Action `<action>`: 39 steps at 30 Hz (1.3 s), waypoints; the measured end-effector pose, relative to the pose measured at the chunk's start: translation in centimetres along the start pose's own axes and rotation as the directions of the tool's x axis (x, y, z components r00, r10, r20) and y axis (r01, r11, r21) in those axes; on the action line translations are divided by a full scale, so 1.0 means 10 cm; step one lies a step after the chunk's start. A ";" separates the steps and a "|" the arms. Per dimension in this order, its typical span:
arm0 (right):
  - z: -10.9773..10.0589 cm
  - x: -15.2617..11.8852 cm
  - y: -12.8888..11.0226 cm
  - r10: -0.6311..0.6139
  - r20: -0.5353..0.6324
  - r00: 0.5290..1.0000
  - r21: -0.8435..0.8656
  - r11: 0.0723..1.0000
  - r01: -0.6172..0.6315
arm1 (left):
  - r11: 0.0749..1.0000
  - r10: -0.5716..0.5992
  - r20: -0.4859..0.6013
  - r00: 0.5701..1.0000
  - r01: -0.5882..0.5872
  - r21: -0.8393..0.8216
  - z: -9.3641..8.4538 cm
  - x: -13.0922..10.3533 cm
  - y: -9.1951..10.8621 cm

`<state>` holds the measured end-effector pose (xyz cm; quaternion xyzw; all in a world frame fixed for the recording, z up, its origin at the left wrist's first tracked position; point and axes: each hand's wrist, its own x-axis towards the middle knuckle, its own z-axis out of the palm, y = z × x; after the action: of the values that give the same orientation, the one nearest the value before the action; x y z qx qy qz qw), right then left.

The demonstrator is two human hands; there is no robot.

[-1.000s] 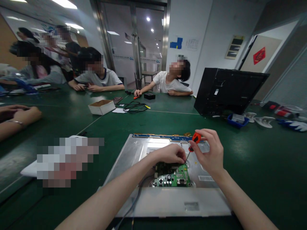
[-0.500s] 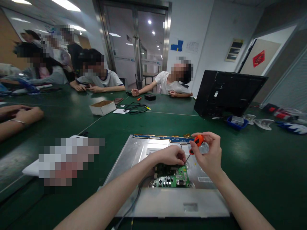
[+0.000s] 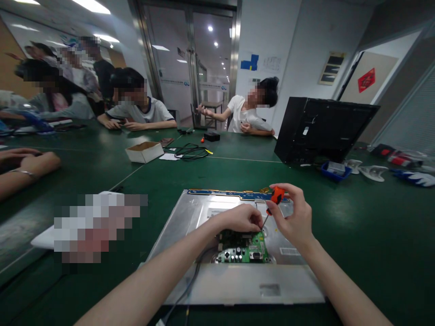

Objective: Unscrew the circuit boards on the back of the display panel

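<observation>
My right hand grips the orange-and-black handle of a screwdriver, which slants down to the left. Its tip meets the upper right corner of a green circuit board. Right beside that tip, my left hand has its fingertips pinched together; whatever they hold is hidden. The board is set on the silver metal back of a flat display panel, lying on the table. Along the panel's far edge runs a narrow blue circuit strip. My left hand covers part of the board.
A black monitor casing stands at the right, near a blue tray. Further back are an open carton and a coiled black cable. Dark wires cross the panel's left side. Several people sit around the green table.
The screwdriver's handle has turned slightly in my right hand, its tip staying at the board's corner. My left hand keeps its place. Across the table, a person has raised a forearm and hand.
</observation>
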<state>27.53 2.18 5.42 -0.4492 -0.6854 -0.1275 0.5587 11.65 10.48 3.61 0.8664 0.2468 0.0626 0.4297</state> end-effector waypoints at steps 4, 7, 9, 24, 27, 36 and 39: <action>0.03 -0.01 0.01 0.037 -0.042 0.998 0.066 0.997 -0.034 | 1.000 -0.004 -0.005 1.000 0.004 0.008 0.01 -0.01 0.01; 0.03 0.00 0.01 0.028 -0.024 0.999 0.084 0.996 -0.026 | 1.000 -0.006 -0.012 1.000 0.006 0.016 0.02 -0.01 0.01; 0.01 0.01 0.00 -0.006 -0.019 1.000 0.049 0.999 0.007 | 1.000 -0.005 -0.016 1.000 0.005 0.020 0.02 -0.01 0.00; 0.01 0.01 0.00 0.041 -0.069 0.997 0.088 0.995 -0.035 | 0.999 -0.016 -0.015 1.000 0.016 0.028 0.02 -0.01 0.02; 0.00 0.01 0.00 0.023 -0.031 0.999 0.073 0.997 -0.021 | 0.999 -0.014 -0.015 1.000 0.015 0.036 0.01 -0.01 0.02; -0.04 0.06 -0.04 -0.077 0.019 0.997 0.013 0.997 0.077 | 0.999 -0.012 -0.002 1.000 0.012 0.050 0.00 0.01 0.02; -0.03 0.03 -0.01 -0.047 -0.008 0.999 0.019 0.999 0.047 | 0.999 -0.008 0.002 1.000 0.008 0.049 0.00 0.02 0.02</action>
<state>27.65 2.06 5.86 -0.4269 -0.6949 -0.1358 0.5625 11.88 10.45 3.73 0.8758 0.2512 0.0538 0.4086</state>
